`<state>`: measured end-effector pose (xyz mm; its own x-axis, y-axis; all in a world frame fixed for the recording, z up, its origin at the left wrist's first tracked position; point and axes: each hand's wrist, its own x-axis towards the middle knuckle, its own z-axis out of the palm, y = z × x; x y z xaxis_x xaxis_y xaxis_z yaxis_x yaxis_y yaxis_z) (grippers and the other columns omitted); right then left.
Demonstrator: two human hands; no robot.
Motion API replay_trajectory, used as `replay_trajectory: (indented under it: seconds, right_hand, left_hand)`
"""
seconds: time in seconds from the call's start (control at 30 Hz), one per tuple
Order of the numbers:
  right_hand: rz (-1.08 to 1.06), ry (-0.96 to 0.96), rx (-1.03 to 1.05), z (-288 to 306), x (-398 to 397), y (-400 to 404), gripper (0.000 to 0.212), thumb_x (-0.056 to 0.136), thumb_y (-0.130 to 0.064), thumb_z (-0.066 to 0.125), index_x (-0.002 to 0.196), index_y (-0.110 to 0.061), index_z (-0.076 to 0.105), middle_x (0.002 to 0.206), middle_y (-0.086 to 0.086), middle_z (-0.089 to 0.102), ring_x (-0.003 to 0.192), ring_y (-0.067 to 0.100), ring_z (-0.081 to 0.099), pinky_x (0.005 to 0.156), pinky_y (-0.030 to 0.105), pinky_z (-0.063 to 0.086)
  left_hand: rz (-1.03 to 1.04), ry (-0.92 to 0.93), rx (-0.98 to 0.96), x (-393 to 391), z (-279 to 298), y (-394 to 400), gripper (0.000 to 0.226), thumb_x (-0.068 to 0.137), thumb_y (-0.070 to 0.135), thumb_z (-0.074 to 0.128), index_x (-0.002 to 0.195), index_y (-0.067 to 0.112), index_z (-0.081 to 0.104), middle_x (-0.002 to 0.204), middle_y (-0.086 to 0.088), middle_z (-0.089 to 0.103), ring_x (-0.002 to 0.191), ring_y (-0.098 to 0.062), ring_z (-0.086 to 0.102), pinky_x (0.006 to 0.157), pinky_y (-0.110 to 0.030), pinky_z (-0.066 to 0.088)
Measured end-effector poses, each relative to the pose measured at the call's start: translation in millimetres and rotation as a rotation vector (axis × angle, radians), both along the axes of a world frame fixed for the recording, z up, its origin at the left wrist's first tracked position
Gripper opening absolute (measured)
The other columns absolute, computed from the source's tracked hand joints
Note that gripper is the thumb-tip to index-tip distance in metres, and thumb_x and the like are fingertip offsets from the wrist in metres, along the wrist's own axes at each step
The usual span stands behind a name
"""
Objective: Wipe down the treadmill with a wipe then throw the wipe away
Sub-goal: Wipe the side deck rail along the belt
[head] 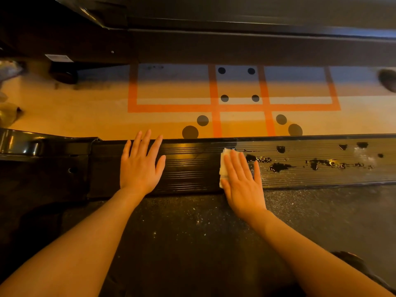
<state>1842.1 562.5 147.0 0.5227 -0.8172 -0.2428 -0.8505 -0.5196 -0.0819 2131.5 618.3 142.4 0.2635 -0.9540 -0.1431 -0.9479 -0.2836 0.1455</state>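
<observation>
Treadmill side rail (192,168): you see a black ribbed strip running left to right across the middle of the frame; its right stretch is dusty, with dark glossy wet patches.
Treadmill belt (192,232): dark, textured, speckled with pale flecks, filling the lower frame.
Wipe (223,166): white, crumpled, lying flat on the rail at centre, mostly covered, its left edge showing.

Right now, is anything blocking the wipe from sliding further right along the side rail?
Nothing visible does. The right hand presses the wipe flat on the side rail; ahead lie only wet patches. The left hand rests behind it.
</observation>
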Motion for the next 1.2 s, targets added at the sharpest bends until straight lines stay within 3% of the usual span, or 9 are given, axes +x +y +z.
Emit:
replay_trajectory:
  seconds: [0.1, 0.17, 0.27, 0.4, 0.53, 0.77, 0.93, 1.03, 1.2]
  right_hand:
    - [-0.036, 0.010, 0.046, 6, 12, -28, 0.064, 0.099, -0.052, 0.001, 0.154, -0.027, -0.023, 0.162, -0.001, -0.024, 0.149, 0.021, -0.024, 0.118, 0.045, -0.019]
    - [-0.021, 0.019, 0.071, 10, 17, -42, 0.064, 0.098, -0.052, -0.002, 0.152, -0.026, -0.024, 0.160, -0.001, -0.027, 0.149, 0.022, -0.024, 0.118, 0.046, -0.017]
    - [0.017, 0.037, 0.076, 11, 17, -42, 0.064, 0.100, -0.050, 0.001, 0.154, -0.024, -0.022, 0.161, 0.002, -0.026, 0.149, 0.024, -0.024, 0.118, 0.047, -0.015]
    - [0.053, -0.016, 0.069, 7, 6, -9, 0.063, 0.104, -0.047, 0.010, 0.157, -0.023, -0.014, 0.165, 0.004, -0.016, 0.152, 0.025, -0.017, 0.121, 0.050, -0.009]
    - [0.038, -0.006, 0.075, 7, -13, 14, 0.064, 0.104, -0.047, 0.013, 0.158, -0.025, -0.012, 0.165, 0.002, -0.016, 0.150, 0.019, -0.024, 0.119, 0.048, -0.017]
    - [-0.021, 0.001, 0.099, 15, 10, -43, 0.061, 0.106, -0.046, 0.012, 0.152, -0.026, -0.023, 0.160, 0.000, -0.028, 0.148, 0.022, -0.026, 0.122, 0.051, -0.011]
    - [0.133, 0.051, 0.038, 14, 10, -60, 0.065, 0.098, -0.048, -0.004, 0.157, -0.022, -0.015, 0.162, 0.004, -0.022, 0.148, 0.023, -0.024, 0.119, 0.049, -0.015]
    - [0.314, 0.046, 0.004, 10, 12, -69, 0.064, 0.100, -0.047, 0.003, 0.156, -0.022, -0.013, 0.162, 0.003, -0.018, 0.150, 0.024, -0.017, 0.119, 0.048, -0.018]
    - [0.429, 0.060, 0.007, 11, 12, -88, 0.067, 0.101, -0.050, 0.012, 0.159, -0.018, 0.007, 0.165, 0.007, 0.019, 0.152, 0.025, 0.016, 0.118, 0.048, -0.014]
  left_hand:
    - [0.007, -0.003, -0.009, 0, -2, 0, 0.057, 0.105, 0.048, 0.020, 0.156, 0.023, 0.026, 0.164, -0.011, 0.019, 0.152, -0.029, 0.012, 0.121, -0.051, 0.015]
    - [0.008, -0.010, 0.008, -1, -1, 0, 0.061, 0.103, 0.051, 0.013, 0.157, 0.025, 0.021, 0.165, -0.010, 0.016, 0.153, -0.028, 0.009, 0.121, -0.050, 0.013]
    - [0.005, -0.025, 0.044, -1, 2, 0, 0.067, 0.096, 0.055, 0.008, 0.157, 0.028, 0.010, 0.166, -0.008, 0.007, 0.153, -0.027, 0.001, 0.122, -0.048, 0.008]
    - [0.045, 0.009, 0.039, -13, 6, -3, 0.062, 0.102, 0.046, 0.025, 0.158, 0.023, 0.016, 0.166, -0.009, 0.006, 0.153, -0.027, -0.001, 0.122, -0.049, 0.005]
    - [-0.066, 0.081, 0.015, -58, 14, -8, 0.061, 0.100, 0.046, 0.026, 0.157, 0.026, 0.017, 0.166, -0.006, 0.005, 0.152, -0.024, -0.004, 0.122, -0.049, 0.004]
    - [-0.008, 0.113, 0.029, -115, 12, -35, 0.061, 0.102, 0.046, 0.022, 0.158, 0.027, 0.009, 0.167, -0.004, 0.001, 0.153, -0.022, -0.006, 0.122, -0.044, -0.002]
    - [0.065, 0.004, -0.009, -125, 1, -38, 0.063, 0.102, 0.046, 0.022, 0.158, 0.018, 0.012, 0.166, -0.007, 0.007, 0.153, -0.023, 0.001, 0.123, -0.046, 0.008]
    - [0.051, -0.005, -0.025, -125, -2, -38, 0.063, 0.101, 0.046, 0.022, 0.156, 0.018, 0.012, 0.165, -0.007, 0.008, 0.153, -0.024, 0.004, 0.122, -0.047, 0.010]
    - [0.044, -0.031, -0.026, -124, -3, -38, 0.060, 0.103, 0.045, 0.021, 0.156, 0.018, 0.020, 0.165, -0.007, 0.012, 0.153, -0.024, 0.007, 0.122, -0.049, 0.016]
